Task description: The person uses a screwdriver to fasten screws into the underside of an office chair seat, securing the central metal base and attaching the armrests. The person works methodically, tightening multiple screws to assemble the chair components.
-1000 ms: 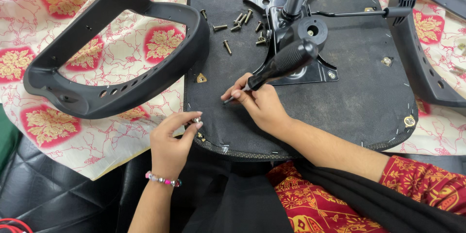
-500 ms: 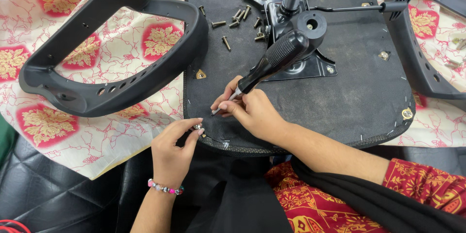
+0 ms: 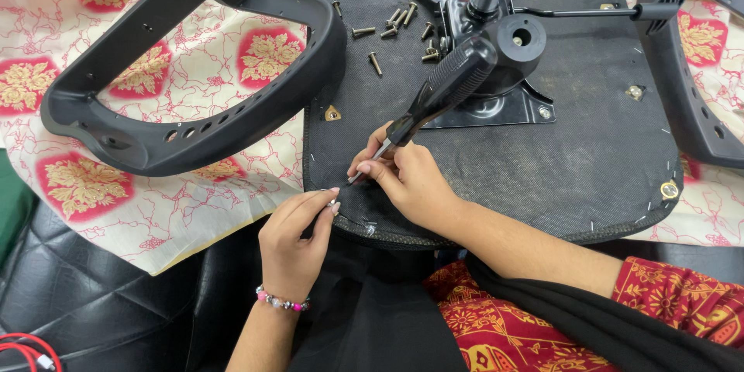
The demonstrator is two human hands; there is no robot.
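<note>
At the near edge of the upturned seat base, the right hand has its fingers clamped on one screwdriver. The left hand pinches its fingers together at the tip. About eight loose screws lie near the far edge, and one armrest lies at each side.

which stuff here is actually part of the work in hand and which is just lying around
In use:
- screwdriver, held in the right hand, tip at the seat edge
- upturned seat base
- left hand, pinching at the seat edge by the tip

Lying about:
- loose screws
- black armrest on the patterned cloth
- red cable
</note>
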